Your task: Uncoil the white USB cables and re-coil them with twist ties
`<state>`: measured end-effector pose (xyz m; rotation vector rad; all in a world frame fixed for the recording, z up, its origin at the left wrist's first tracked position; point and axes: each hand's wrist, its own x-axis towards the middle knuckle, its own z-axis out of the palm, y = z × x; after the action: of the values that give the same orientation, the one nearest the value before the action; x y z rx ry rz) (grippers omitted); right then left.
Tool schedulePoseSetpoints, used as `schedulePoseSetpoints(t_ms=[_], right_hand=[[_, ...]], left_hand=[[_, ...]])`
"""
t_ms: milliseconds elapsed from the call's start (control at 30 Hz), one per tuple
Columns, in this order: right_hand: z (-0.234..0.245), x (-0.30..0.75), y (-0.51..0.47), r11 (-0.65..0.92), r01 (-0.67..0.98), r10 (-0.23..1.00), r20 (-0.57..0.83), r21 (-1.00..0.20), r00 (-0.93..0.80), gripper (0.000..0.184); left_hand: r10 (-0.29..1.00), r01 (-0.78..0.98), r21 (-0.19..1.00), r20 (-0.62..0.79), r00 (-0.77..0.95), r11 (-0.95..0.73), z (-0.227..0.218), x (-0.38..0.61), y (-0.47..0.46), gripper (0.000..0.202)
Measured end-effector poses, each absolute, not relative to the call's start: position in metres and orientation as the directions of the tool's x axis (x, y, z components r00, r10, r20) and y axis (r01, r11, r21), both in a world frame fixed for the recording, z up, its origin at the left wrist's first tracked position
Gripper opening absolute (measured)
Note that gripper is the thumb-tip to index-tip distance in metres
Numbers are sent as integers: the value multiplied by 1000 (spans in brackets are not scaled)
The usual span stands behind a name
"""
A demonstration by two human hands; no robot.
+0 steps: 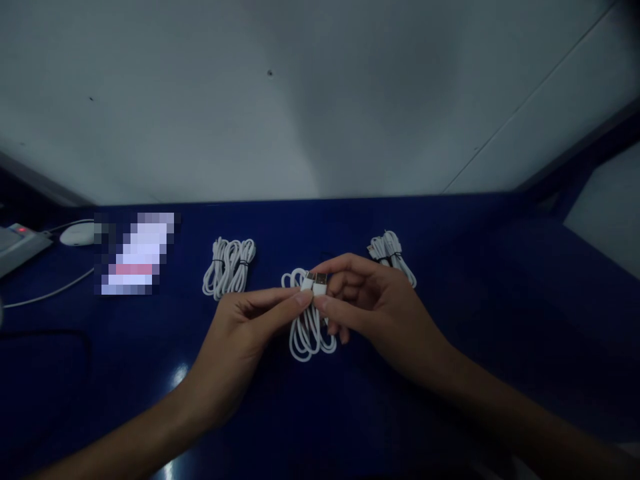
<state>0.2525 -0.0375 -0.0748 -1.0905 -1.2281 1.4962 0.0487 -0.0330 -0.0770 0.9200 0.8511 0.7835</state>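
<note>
Two coiled white USB cables (311, 337) hang side by side between my hands, their metal plugs pointing up and away from me. My left hand (245, 333) pinches the left plug's white housing between thumb and finger. With thumb and forefinger, my right hand (385, 310) grips the housing of the right plug; its other fingers curl behind the coils. Beyond my left hand lies a set of tied white cables (229, 267) on the blue table. Another tied white cable bundle (393, 257) lies behind my right hand, partly covered by it.
A blurred-out bright screen (143, 250) lies at the left of the blue table (475, 280). Beside it are a white rounded device (77, 233) and a power strip (23, 243) with a red light. A pale wall (225, 133) rises along the table's back edge.
</note>
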Motion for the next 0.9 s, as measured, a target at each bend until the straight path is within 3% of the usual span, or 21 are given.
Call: schedulePoseSetpoints(t_ms=[900], right_hand=[[-73,252,-38,-97,-97,977,-76,-991,-201,22]], left_hand=[[825,-218,862,-320,466,458,-79,50,-32,21]])
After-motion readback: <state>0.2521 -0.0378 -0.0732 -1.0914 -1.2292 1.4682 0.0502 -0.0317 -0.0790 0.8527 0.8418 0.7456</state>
